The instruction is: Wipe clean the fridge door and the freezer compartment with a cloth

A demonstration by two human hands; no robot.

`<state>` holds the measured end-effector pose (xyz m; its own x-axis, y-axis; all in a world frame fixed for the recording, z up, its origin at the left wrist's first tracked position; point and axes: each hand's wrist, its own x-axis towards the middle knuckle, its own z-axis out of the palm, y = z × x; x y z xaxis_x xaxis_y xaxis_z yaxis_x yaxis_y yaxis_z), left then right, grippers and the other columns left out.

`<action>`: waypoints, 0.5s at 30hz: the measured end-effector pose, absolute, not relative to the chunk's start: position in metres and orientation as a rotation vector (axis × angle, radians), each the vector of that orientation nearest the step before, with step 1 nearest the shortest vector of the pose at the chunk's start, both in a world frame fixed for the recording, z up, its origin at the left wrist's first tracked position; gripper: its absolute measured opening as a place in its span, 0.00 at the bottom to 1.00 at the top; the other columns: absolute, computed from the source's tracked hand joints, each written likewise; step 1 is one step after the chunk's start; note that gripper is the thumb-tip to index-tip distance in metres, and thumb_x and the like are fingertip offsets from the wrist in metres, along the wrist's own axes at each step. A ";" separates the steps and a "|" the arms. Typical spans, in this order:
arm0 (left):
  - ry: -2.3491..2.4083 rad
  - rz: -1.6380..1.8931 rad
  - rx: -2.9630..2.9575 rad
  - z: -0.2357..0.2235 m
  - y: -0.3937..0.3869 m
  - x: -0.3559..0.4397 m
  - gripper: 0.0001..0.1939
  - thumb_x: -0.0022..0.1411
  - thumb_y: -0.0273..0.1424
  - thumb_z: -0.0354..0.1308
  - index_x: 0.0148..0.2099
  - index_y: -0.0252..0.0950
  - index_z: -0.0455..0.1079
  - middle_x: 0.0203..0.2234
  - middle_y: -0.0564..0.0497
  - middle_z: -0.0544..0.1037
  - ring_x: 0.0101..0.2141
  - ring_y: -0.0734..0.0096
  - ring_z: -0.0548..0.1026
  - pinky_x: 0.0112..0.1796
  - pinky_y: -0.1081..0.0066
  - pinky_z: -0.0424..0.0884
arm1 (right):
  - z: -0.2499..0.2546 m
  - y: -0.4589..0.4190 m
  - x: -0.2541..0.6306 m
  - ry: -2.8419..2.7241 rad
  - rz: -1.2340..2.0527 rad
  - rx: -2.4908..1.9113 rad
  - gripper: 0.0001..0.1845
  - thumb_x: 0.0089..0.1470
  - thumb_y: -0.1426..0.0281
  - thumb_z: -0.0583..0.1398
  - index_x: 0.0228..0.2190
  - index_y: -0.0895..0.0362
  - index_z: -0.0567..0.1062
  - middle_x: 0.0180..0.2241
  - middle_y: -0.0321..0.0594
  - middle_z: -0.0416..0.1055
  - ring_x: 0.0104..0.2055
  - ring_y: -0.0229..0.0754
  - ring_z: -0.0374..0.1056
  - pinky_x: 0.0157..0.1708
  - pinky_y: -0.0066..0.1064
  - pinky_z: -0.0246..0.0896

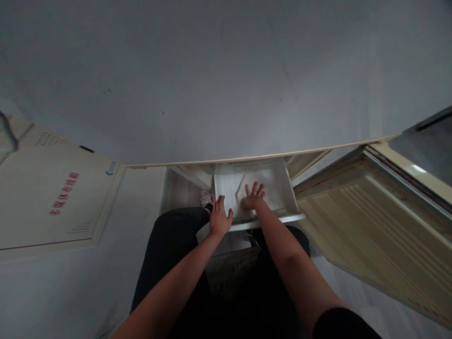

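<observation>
A white drawer (280,176) is pulled out low in front of me, between my knees. My left hand (220,219) is at its near left corner, fingers stretched out and thumb apart, holding nothing. Inside the drawer my right hand (254,197) is spread with its fingers apart over a pale, flat, cloth-like piece (241,192). Whether the palm presses on that piece I cannot tell, and its exact kind is unclear in the dim light.
At the right an appliance door (381,235) with a ribbed yellowish inner side stands open. A large grey-white surface (226,84) rises above the drawer. On the left wall is a white panel (45,226) with red lettering. My shoe (205,198) is left of the drawer.
</observation>
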<state>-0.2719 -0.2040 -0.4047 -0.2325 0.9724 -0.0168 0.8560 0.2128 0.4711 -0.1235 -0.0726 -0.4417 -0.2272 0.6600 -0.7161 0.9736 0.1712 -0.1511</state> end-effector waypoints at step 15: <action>2.158 0.566 1.740 -0.412 -0.205 -0.276 0.32 0.62 0.30 0.53 0.67 0.31 0.54 0.64 0.34 0.65 0.69 0.44 0.53 0.64 0.43 0.59 | -0.408 -0.096 -0.178 2.332 -0.893 1.165 0.28 0.61 0.67 0.59 0.62 0.48 0.66 0.67 0.47 0.56 0.69 0.52 0.50 0.60 0.44 0.60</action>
<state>-0.2765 -0.2045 -0.4118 -0.2134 0.9769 0.0061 0.8542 0.1835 0.4865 -0.1783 -0.0955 -0.4079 -0.5820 0.5675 -0.5824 0.8114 0.4533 -0.3690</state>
